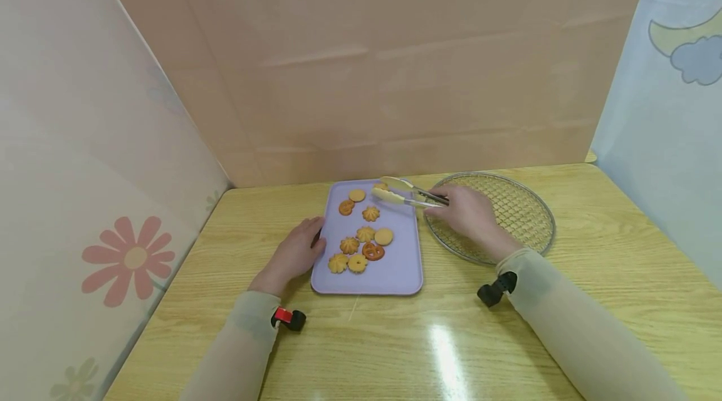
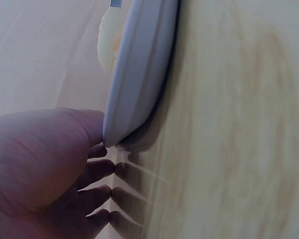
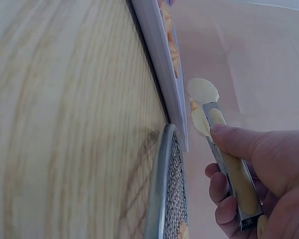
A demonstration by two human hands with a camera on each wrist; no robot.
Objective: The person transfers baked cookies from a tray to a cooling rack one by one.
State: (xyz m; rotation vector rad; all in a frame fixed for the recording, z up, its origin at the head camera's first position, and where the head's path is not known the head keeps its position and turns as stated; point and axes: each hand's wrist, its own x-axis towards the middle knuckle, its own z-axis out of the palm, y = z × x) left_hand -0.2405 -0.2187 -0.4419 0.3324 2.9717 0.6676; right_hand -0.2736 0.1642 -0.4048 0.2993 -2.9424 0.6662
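Note:
My right hand [image 1: 467, 210] grips a pair of tongs [image 3: 234, 174] with metal arms and cream tips. The tips hover over the far right corner of a lavender tray [image 1: 403, 263], and a cookie [image 1: 380, 187] shows between them. Several cookies lie scattered on the tray, among them flower-shaped ones [image 1: 349, 245], plain round ones [image 1: 384, 237] and a brown pretzel [image 1: 373, 251]. My left hand [image 1: 294, 252] rests at the tray's left edge. In the left wrist view its thumb meets the rim, while the other fingertips are down at the table.
A round wire mesh rack [image 1: 521, 213] with a metal rim lies just right of the tray, partly under my right hand and forearm. An orange-brown piece [image 3: 183, 230] shows on its mesh. A brown sheet [image 1: 395, 75] hangs behind the wooden table [image 1: 372, 351], with printed panels at both sides.

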